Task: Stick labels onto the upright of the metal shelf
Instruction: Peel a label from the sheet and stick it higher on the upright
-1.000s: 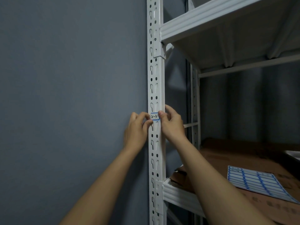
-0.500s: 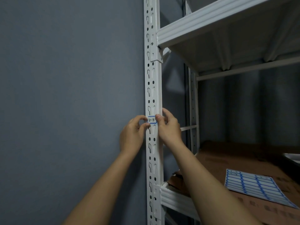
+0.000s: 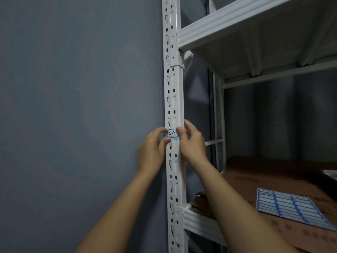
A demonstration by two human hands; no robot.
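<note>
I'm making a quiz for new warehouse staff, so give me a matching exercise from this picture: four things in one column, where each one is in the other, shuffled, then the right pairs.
Things:
1. label
2. label sheet
3. left hand
4. right hand

Places:
A. lying on the cardboard on the lower shelf
B. at the label's right end, thumb pressing
C. across the front of the upright
D. at the label's left end, beside the grey wall

Pairs: 1-C, 2-A, 3-D, 4-B
</note>
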